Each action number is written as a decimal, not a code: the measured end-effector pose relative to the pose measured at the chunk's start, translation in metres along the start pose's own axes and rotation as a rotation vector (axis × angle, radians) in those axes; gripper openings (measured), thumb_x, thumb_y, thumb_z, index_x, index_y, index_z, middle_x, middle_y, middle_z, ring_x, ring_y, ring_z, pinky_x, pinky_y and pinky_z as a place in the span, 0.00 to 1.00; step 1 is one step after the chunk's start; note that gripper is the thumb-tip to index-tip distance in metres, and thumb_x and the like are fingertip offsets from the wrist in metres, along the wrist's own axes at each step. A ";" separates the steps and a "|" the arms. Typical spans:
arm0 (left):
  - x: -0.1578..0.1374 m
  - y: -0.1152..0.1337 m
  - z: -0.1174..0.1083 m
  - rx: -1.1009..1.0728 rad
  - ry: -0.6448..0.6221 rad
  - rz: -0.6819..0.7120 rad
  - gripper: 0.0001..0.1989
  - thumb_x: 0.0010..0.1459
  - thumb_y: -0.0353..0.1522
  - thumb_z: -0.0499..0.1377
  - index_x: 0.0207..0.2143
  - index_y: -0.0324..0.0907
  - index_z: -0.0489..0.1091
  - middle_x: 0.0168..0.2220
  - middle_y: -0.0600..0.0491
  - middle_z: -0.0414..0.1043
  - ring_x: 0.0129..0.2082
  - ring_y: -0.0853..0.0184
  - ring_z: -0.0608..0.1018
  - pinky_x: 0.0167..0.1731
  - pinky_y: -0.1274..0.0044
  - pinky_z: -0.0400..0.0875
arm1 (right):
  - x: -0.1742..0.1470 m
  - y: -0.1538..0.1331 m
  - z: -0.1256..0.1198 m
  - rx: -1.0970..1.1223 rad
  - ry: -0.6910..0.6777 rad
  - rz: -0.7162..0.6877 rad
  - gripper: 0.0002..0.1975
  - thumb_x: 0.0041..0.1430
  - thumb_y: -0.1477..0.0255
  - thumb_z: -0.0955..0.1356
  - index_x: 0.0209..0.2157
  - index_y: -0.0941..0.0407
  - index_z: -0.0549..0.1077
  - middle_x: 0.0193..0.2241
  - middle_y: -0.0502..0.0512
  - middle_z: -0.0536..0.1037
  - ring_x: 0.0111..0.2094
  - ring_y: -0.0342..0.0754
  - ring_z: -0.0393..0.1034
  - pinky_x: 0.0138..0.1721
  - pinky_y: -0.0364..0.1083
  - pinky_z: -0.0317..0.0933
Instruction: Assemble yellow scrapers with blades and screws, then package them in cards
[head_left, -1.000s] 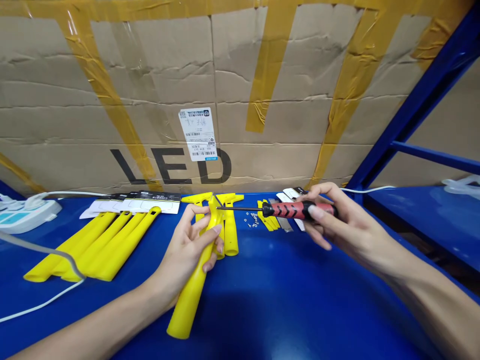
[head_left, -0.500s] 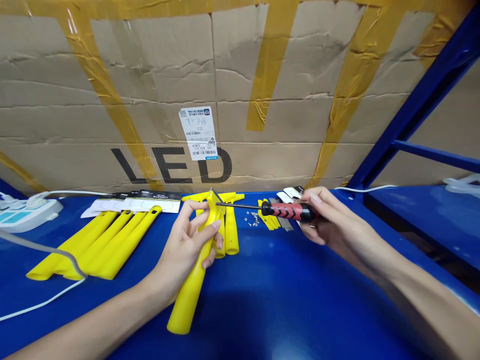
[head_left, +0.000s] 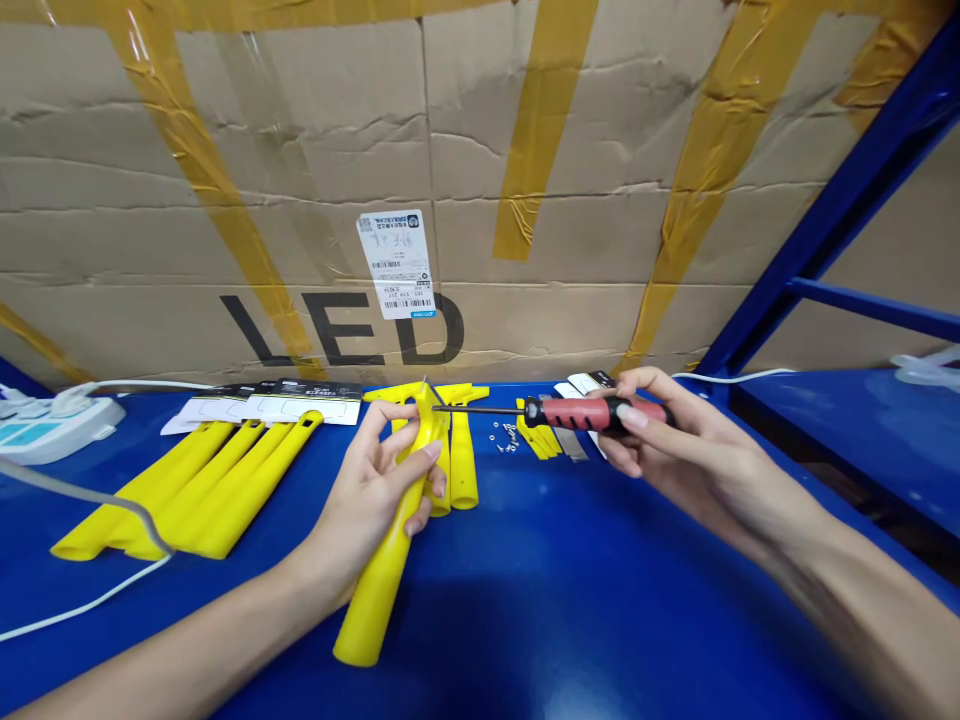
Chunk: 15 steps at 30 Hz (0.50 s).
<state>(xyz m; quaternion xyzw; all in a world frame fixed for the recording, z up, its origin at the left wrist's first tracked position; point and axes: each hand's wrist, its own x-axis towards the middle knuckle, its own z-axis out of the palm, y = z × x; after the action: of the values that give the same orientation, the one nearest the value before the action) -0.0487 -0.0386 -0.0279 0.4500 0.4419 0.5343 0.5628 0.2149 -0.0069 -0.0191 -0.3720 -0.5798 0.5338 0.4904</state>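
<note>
My left hand (head_left: pixel 379 485) is closed around a yellow plastic scraper (head_left: pixel 379 590), its hollow handle slanting down towards me. A thin metal blade edge (head_left: pixel 433 388) shows at its head. My right hand (head_left: pixel 667 440) grips the back of a screwdriver (head_left: pixel 574 413) with a red and black handle, held nearly level. The shaft's tip meets the side of the scraper head; any screw there is too small to make out. Beyond my left hand lie more yellow scraper handles (head_left: pixel 464 465), partly hidden by it.
Small screws and nuts (head_left: pixel 508 438), yellow strips (head_left: pixel 536 440) and a grey blade (head_left: pixel 571 445) lie on the blue table (head_left: pixel 570 590). Several yellow handles with cards (head_left: pixel 247 490) are at left, beside a white power strip (head_left: pixel 60 430) and cables. A cardboard box (head_left: pixel 480 180) stands behind.
My right hand's fingers have shifted on the screwdriver handle, with the thumb now lying along it, and the handle has turned. My left hand and the scraper have hardly moved.
</note>
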 end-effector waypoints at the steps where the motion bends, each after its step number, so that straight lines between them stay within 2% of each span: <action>1: 0.000 0.000 0.000 0.003 -0.013 -0.003 0.21 0.57 0.33 0.68 0.40 0.48 0.55 0.24 0.61 0.71 0.12 0.78 0.65 0.12 0.88 0.58 | 0.001 0.001 0.000 -0.065 0.030 -0.025 0.13 0.62 0.59 0.71 0.40 0.50 0.67 0.22 0.45 0.69 0.19 0.41 0.60 0.20 0.42 0.53; 3: 0.001 -0.001 0.000 0.008 -0.044 -0.001 0.20 0.58 0.34 0.67 0.41 0.48 0.55 0.24 0.61 0.71 0.12 0.78 0.65 0.12 0.88 0.58 | 0.001 0.003 0.000 -0.186 0.115 -0.041 0.15 0.66 0.54 0.66 0.37 0.51 0.65 0.17 0.43 0.66 0.14 0.39 0.52 0.16 0.41 0.45; 4: 0.001 -0.001 0.000 0.010 -0.058 -0.002 0.19 0.58 0.34 0.66 0.41 0.48 0.55 0.24 0.61 0.71 0.12 0.78 0.65 0.12 0.87 0.58 | 0.002 0.004 0.001 -0.210 0.147 -0.034 0.17 0.67 0.52 0.65 0.36 0.51 0.64 0.17 0.43 0.67 0.13 0.38 0.52 0.15 0.41 0.45; 6: 0.001 -0.001 0.000 0.006 -0.048 -0.002 0.20 0.58 0.34 0.66 0.41 0.48 0.55 0.24 0.61 0.71 0.12 0.78 0.65 0.12 0.87 0.58 | 0.001 0.003 0.003 -0.148 0.129 0.002 0.16 0.66 0.53 0.66 0.37 0.51 0.65 0.24 0.48 0.73 0.18 0.40 0.61 0.18 0.41 0.53; 8: 0.002 0.000 0.000 -0.002 -0.010 -0.003 0.21 0.57 0.33 0.67 0.40 0.48 0.55 0.26 0.62 0.71 0.12 0.79 0.65 0.12 0.87 0.58 | 0.001 0.001 0.003 -0.020 0.032 0.029 0.13 0.61 0.59 0.72 0.40 0.51 0.67 0.34 0.51 0.76 0.28 0.44 0.69 0.27 0.43 0.63; 9: 0.002 0.001 0.001 -0.002 0.002 -0.003 0.21 0.56 0.32 0.67 0.40 0.48 0.55 0.27 0.61 0.72 0.11 0.79 0.65 0.12 0.87 0.58 | 0.001 0.000 0.003 0.031 -0.006 0.024 0.14 0.59 0.62 0.73 0.41 0.50 0.68 0.37 0.52 0.76 0.32 0.45 0.70 0.30 0.44 0.65; 11: 0.001 0.001 0.001 0.007 0.000 -0.004 0.21 0.57 0.32 0.67 0.40 0.48 0.54 0.28 0.61 0.72 0.11 0.79 0.66 0.12 0.87 0.59 | 0.000 0.000 0.002 0.033 -0.019 0.003 0.13 0.60 0.63 0.73 0.40 0.50 0.68 0.32 0.49 0.74 0.28 0.43 0.68 0.27 0.42 0.62; 13: 0.001 0.000 0.002 0.019 -0.029 -0.003 0.20 0.58 0.33 0.66 0.41 0.48 0.54 0.26 0.62 0.72 0.11 0.79 0.65 0.12 0.87 0.60 | 0.000 0.000 0.002 -0.075 0.041 -0.006 0.13 0.64 0.58 0.69 0.36 0.51 0.66 0.23 0.45 0.69 0.19 0.39 0.59 0.20 0.40 0.51; 15: 0.001 0.000 0.001 0.023 -0.048 0.004 0.19 0.59 0.34 0.65 0.42 0.48 0.54 0.25 0.62 0.72 0.11 0.79 0.65 0.12 0.87 0.59 | -0.001 0.001 0.003 -0.139 0.090 0.025 0.17 0.66 0.54 0.66 0.34 0.52 0.65 0.19 0.44 0.66 0.16 0.38 0.54 0.17 0.40 0.46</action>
<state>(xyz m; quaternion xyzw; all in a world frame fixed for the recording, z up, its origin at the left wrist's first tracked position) -0.0474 -0.0382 -0.0276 0.4700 0.4333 0.5194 0.5671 0.2124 -0.0079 -0.0199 -0.4360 -0.5884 0.4809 0.4822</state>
